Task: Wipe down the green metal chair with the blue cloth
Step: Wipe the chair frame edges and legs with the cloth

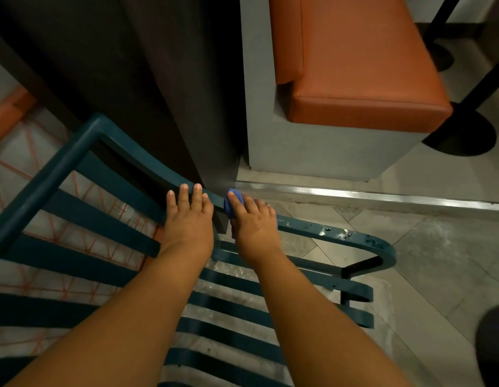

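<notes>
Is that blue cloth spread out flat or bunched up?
Bunched up: the cloth shows only as a small wad under the right hand, pressed on the chair rail.

green slatted metal chair [108, 177] | blue cloth [233, 203] bunched on its top rail

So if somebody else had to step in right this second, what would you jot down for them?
Left hand: flat on the chair's top rail, fingers straight, steadying it.
Right hand: holding the blue cloth bunched against the same rail, just right of the left hand.
Done: cannot tell how much has been wiped.
Left: the rail's right end shows pale specks; slats and the rest of the frame probably need a pass too.
</notes>
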`<state>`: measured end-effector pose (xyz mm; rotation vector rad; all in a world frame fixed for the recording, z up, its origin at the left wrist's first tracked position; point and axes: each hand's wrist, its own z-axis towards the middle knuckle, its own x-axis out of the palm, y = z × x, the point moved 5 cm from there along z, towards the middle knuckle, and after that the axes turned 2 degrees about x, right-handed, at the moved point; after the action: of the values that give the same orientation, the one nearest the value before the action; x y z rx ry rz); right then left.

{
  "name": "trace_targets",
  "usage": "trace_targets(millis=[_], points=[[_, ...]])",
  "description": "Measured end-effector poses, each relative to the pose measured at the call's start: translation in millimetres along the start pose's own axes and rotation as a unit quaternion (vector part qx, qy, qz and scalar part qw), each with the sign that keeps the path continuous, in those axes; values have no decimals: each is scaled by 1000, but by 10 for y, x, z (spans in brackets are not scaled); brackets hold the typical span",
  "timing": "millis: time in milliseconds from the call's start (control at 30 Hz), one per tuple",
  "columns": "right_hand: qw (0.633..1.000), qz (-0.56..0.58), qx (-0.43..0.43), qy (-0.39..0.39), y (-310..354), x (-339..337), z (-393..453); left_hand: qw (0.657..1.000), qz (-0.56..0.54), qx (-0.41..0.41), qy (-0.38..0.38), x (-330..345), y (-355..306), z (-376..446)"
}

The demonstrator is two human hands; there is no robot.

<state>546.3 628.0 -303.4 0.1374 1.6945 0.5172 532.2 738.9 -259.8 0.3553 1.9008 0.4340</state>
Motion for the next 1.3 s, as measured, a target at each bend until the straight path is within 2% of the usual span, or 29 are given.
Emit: trace_targets(millis=[100,167,267,333,400,500,567,633,700,733,833,933,1000,1133,1167,1200,1300], points=[[999,-14,-24,-20,-276,-25,-216,1000,-24,0,-2,21,6,4],[999,7,40,-17,-535,-158,-219,1000,-28,9,8,53,11,5],[986,2,159,40,-629,-248,-25,1000,-13,15,15,75,-19,16],[988,-33,138,56,-442,-194,41,1000,-12,9,17,80,-52,35],[996,-38,74,20,-336,-131,-51,999,-30,6,12,86,-90,63],[999,-45,-7,-2,-522,-132,-319,996,-81,30,-30,103,-165,130],[999,-45,7,-8,-698,-209,-359,992,-106,47,-46,127,-203,179],[996,-27,84,8,-773,-260,-212,991,-114,52,-44,149,-235,202],[989,-22,144,34,-655,-252,-20,991,-121,47,-44,157,-266,202],[988,-21,147,29,-547,-222,28,991,-121,43,-45,157,-284,201],[997,-2,61,-43,-317,-89,-112,993,-110,33,-40,139,-312,196],[997,-43,-28,-52,-481,-12,-411,993,-103,37,-34,141,-293,202],[996,-63,-15,-65,-718,-78,-501,995,-90,43,-26,166,-275,213],[986,0,161,-53,-935,-283,-271,997,-72,37,-18,186,-271,236],[984,3,175,-42,-846,-293,-200,997,-68,36,-15,183,-282,233],[986,0,163,-37,-727,-284,-162,997,-67,35,-12,183,-289,226],[997,-17,45,-54,-530,-169,-302,997,-65,29,-14,181,-288,213]])
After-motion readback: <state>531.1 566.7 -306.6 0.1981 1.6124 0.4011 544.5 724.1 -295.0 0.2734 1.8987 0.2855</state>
